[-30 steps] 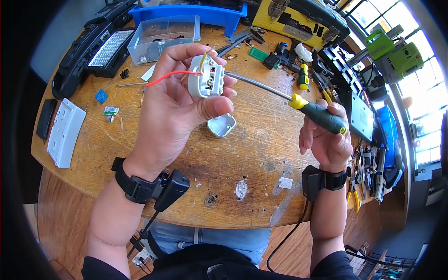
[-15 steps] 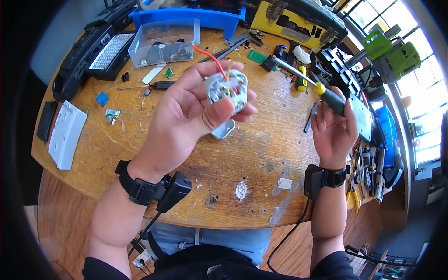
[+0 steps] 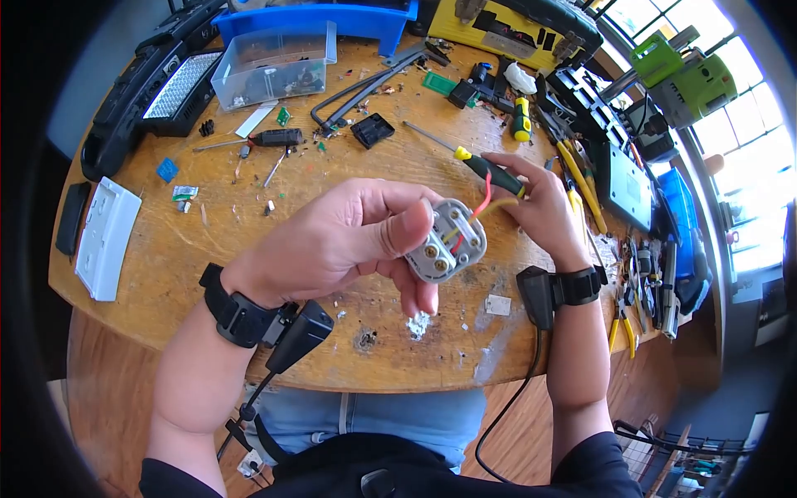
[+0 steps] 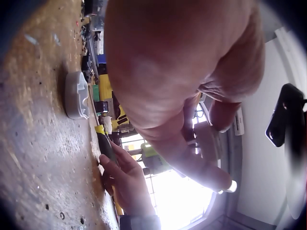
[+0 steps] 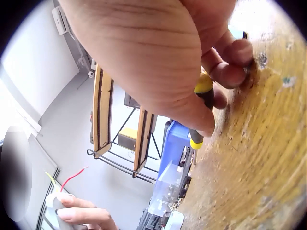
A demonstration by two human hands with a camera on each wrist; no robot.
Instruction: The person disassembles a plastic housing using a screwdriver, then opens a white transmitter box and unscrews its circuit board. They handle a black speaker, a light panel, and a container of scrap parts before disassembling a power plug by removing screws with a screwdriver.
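Note:
In the head view the left hand grips a small grey-white housing between thumb and fingers, its inside with brass screws turned up; a red wire and a yellowish wire stick out. The right hand holds a screwdriver by its dark green and yellow handle, low at the tabletop, shaft pointing to the back left. In the right wrist view thumb and fingers pinch the handle. A white cover lies on the table in the left wrist view.
Behind the hands lie a black square part, a hex-shaped metal tool and another screwdriver. A clear bin and blue tray stand at the back left, a yellow toolbox at the back. Pliers lie at the right.
The left hand has come down and right with the housing, tilting it. The right hand has lowered the screwdriver from the raised housing to the tabletop.

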